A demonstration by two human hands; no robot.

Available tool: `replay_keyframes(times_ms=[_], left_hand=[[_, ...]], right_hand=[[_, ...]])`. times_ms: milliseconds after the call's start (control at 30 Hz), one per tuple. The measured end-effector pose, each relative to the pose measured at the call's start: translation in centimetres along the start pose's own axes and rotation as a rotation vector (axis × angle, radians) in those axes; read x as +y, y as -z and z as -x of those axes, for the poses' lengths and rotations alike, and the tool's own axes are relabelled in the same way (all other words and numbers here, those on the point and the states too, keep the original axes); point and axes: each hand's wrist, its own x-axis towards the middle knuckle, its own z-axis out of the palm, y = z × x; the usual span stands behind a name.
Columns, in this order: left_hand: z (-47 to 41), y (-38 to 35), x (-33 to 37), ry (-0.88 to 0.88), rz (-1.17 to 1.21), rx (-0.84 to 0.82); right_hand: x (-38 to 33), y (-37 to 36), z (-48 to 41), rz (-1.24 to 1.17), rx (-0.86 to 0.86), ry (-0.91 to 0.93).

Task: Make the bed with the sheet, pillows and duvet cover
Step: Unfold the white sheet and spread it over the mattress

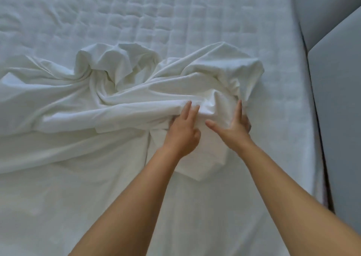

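Folds of the sheet (117,103) hide outer fingers of the left hand (182,133) and right hand (233,131).

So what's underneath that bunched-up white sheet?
The quilted mattress shows bare beyond the sheet and to its right, so it likely runs on beneath. Anything lying directly under the folds is covered and cannot be seen.

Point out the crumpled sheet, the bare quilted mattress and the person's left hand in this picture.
sheet (121,76): head view, on the crumpled heap in its middle.
mattress (195,11): head view, on its bare quilted top.
left hand (182,132): head view, on the back of the hand.
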Motion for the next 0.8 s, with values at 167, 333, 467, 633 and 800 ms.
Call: replay_keyframes(times_ms=[167, 333, 467, 633, 800], left_hand=[[1.2, -3.6, -5.9, -0.024, -0.421, -0.305], [-0.7, -5.2, -6.7, -0.094, -0.426, -0.144], [-2.6, -6.2, -4.9, -0.081, -0.21, 0.128], [-10.8, -7.4, -0.6, -0.049, 0.1, 0.225], [-18.3, -8.5, 1.9, -0.067, 0.113, 0.295]], right_hand=[[1.6, -4.7, -1.7, -0.091, 0.194, -0.14], [0.2, -4.0, -7.5, -0.599, 0.569, -0.234], [-2.3, -2.5, -12.1, -0.484, 0.519, -0.021], [-6.2, -0.3, -19.8, -0.251, 0.391, 0.134], [-7.0, 1.3, -25.7, -0.071, 0.421, 0.368]])
